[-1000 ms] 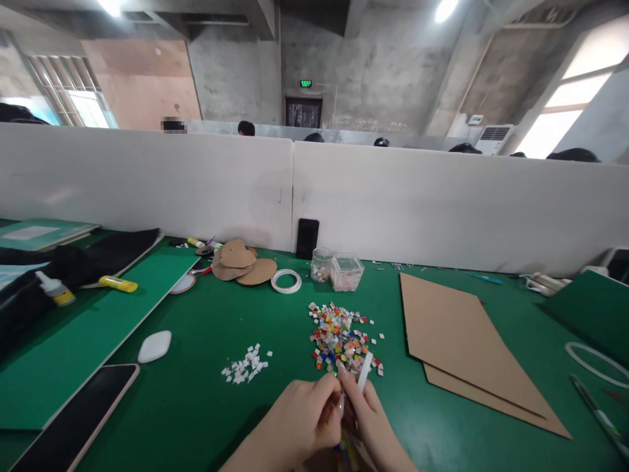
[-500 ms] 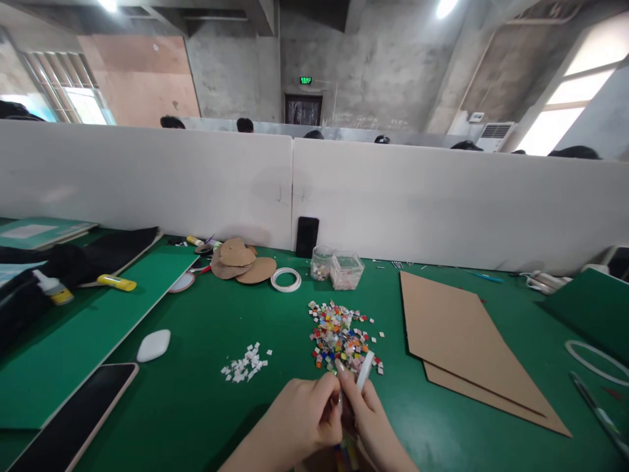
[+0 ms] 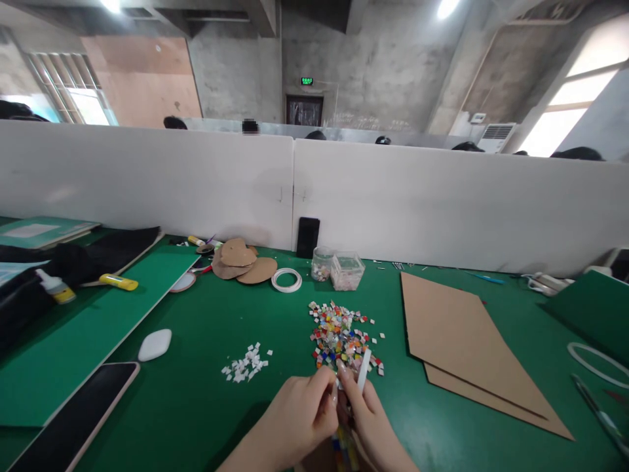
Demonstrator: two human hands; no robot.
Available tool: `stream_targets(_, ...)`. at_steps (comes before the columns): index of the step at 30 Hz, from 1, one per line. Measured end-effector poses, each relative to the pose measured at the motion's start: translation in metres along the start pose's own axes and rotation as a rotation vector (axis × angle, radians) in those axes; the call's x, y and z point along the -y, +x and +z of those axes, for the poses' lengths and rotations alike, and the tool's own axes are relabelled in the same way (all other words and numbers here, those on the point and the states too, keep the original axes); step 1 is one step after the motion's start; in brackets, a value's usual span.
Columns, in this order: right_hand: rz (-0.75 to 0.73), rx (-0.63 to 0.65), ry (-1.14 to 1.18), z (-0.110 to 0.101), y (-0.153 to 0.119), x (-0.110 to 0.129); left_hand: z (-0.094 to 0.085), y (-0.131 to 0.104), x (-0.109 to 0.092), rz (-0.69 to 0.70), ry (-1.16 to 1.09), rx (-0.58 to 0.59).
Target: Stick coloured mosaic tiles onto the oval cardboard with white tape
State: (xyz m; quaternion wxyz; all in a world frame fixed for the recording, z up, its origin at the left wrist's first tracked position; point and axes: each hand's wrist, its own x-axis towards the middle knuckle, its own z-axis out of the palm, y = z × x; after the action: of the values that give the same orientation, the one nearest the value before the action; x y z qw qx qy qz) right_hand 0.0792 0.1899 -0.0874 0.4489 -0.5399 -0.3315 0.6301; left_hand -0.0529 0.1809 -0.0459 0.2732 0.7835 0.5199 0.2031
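My left hand [image 3: 302, 408] is closed in a pinch, its fingertips meeting those of my right hand. Whatever lies between those fingertips is too small to make out. A narrow white strip [image 3: 364, 370] sticks up from between the thumb and fingers of my right hand [image 3: 364, 413]. Under both hands, a brown piece bearing a row of coloured tiles [image 3: 338, 451] shows in part; the hands cover the rest. Just beyond my fingers spreads a heap of small multicoloured mosaic tiles [image 3: 339, 331]. To the left lies a small pile of white square bits [image 3: 244, 364].
Brown cardboard sheets [image 3: 457, 321] lie at the right. Behind the tiles stand clear plastic containers [image 3: 347, 272], a tape roll [image 3: 286, 280] and cardboard discs [image 3: 258, 270]. A phone [image 3: 81, 416] and a white case [image 3: 155, 345] are at the left. A white partition [image 3: 417, 203] borders the table.
The white strip stands slightly more upright. My left hand has shifted a little to the left and up, with both hands still together. The table items have kept their places.
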Motion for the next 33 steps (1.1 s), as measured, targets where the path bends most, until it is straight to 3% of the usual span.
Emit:
stream_targets(5, -0.012, 0.046, 0.053, 0.002, -0.001, 0.0, -0.007, 0.001, 0.001, -0.025, -0.075, -0.033)
stream_targets(10, -0.036, 0.134, 0.085, -0.001, 0.003, -0.005, -0.031, 0.004, 0.009, -0.129, -0.083, -0.07)
stream_targets(15, -0.045, 0.028, 0.043, -0.002, 0.006, -0.007, -0.068, -0.005, 0.039, -0.31, -0.167, 0.008)
stream_targets(19, -0.016, 0.078, 0.055, -0.001, 0.004, -0.006, -0.087, -0.017, 0.067, -0.384, -0.181, 0.129)
stream_targets(25, -0.006, 0.068, 0.036, -0.002, 0.004, -0.008, -0.093, -0.023, 0.086, -0.443, -0.098, 0.086)
stream_targets(30, -0.086, 0.105, -0.045, -0.003, 0.006, -0.009, -0.093, -0.023, 0.092, -0.489, -0.002, 0.011)
stream_targets(33, -0.138, 0.104, -0.063, -0.003, 0.006, -0.005, -0.094, -0.023, 0.088, -0.486, -0.043, 0.032)
